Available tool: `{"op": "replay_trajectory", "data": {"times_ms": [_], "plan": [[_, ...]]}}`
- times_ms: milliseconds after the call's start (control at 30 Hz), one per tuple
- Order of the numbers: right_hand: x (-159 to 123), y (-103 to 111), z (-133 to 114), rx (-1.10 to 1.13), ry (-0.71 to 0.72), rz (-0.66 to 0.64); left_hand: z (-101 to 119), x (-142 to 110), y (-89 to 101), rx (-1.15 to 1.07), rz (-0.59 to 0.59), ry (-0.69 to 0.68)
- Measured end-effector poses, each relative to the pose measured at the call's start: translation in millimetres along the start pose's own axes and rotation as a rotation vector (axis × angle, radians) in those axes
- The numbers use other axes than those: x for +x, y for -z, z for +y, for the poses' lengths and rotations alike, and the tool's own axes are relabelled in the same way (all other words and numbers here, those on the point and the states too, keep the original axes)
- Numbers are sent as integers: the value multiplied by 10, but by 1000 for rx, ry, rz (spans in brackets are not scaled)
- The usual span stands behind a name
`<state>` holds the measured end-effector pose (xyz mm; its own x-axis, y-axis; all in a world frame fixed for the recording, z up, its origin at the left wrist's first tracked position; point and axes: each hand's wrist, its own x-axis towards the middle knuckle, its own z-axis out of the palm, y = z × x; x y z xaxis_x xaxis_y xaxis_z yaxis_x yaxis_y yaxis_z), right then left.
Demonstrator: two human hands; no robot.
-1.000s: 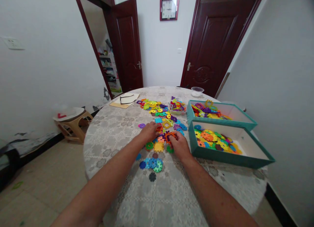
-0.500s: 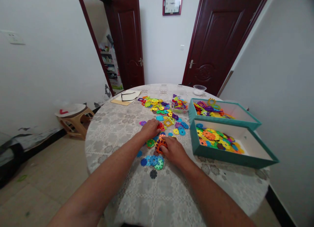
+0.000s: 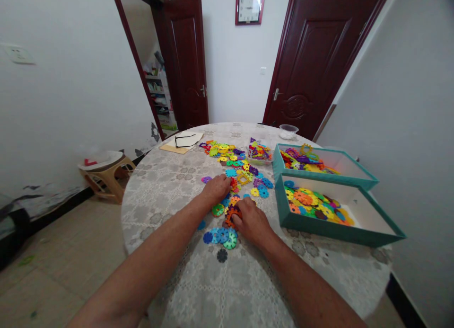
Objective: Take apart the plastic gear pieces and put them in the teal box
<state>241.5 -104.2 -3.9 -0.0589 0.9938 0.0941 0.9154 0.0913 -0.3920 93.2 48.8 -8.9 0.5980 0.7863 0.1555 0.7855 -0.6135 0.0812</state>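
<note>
My left hand (image 3: 217,188) has its fingers curled together at a red toothed plastic piece (image 3: 233,184) among the loose pieces mid-table. Closer to me, my right hand (image 3: 252,218) grips orange and purple square frame pieces (image 3: 232,216) between thumb and fingers. Just left of them lies a green gear-shaped piece (image 3: 217,210). A short row of blue discs (image 3: 222,235) ends in a mint-green disc (image 3: 230,239) near the right thumb, and a dark grey disc (image 3: 222,255) sits nearer me. Beyond the hands is a yellow square frame (image 3: 243,178).
Two teal boxes of pieces, a near box (image 3: 336,231) and a far box (image 3: 354,167), stand on the right. A small clear tub (image 3: 260,161) of pieces, a clear bowl (image 3: 288,130) and eyeglasses (image 3: 186,140) on paper lie farther back. A stool (image 3: 106,176) stands left.
My right hand has moved left and toward me with the orange frame pieces, over where a yellow square piece showed earlier. The left hand stays by the red piece. The view has tilted slightly.
</note>
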Motion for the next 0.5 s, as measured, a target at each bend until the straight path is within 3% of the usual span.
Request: {"op": "replay_trajectory", "data": {"times_ms": [300, 500], "plan": [[6, 25, 7, 49, 37, -19, 0, -65, 34, -48, 57, -37], [8, 16, 28, 72, 61, -12, -9, 10, 98, -127, -6, -100]]}}
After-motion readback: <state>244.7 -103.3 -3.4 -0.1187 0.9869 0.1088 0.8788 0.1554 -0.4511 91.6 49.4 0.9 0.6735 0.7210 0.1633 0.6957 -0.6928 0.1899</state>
